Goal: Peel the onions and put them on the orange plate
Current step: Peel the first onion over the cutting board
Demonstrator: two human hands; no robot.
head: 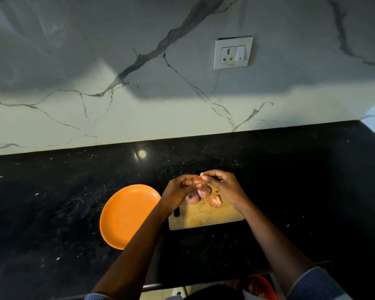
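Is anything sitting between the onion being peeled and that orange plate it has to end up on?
Nothing visible. The onion is held in both hands above the cutting board, and the orange plate lies bare just to its left on the counter; only the left hand itself is on that side.

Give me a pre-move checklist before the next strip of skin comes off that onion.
1. Held onion gripped by left hand: ok.
2. Right hand fingers pinching skin at the onion's tip: ok.
3. Orange plate within reach, left of the cutting board: ok.
4. Three other onions resting on the board: ok.
5. Held onion fully peeled: cannot tell.
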